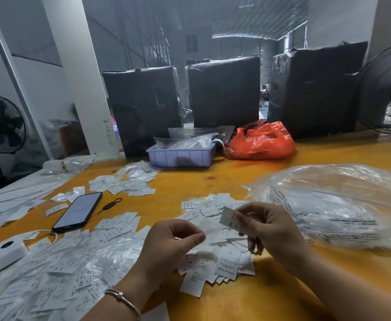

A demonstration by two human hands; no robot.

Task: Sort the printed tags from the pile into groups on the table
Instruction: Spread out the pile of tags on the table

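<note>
I'm pinching one XS tag in my right hand, thumb and forefinger closed on its right-hand end, holding it up over the middle pile on the orange surface. Left hand is hovering just beside it, thumb and fingers curled toward each other near a white scrap; can't tell whether it's actually gripping anything. Tags are reading as thin woven or paper strips: near weightless, floppy, probably slick against each other, so I'm judging they'll slide and come up in twos if I grab flat. Best hold looks like an edge pinch at a short end, peeling one off the heap rather than pressing down. No crush risk, but a draught could scatter them, and there's a fan at the far left. The held tag is tilted, long axis running from upper left down to lower right, upper-left corner pointing away from me, "XS" print reading sideways toward my wrist. Loose tags in the pile are lying flat at mixed angles, one S tag with its long axis roughly toward me. More tags are spread under clear plastic at the lower left and in a far group beyond the phone. Big clear bag is sitting to my right.
</note>
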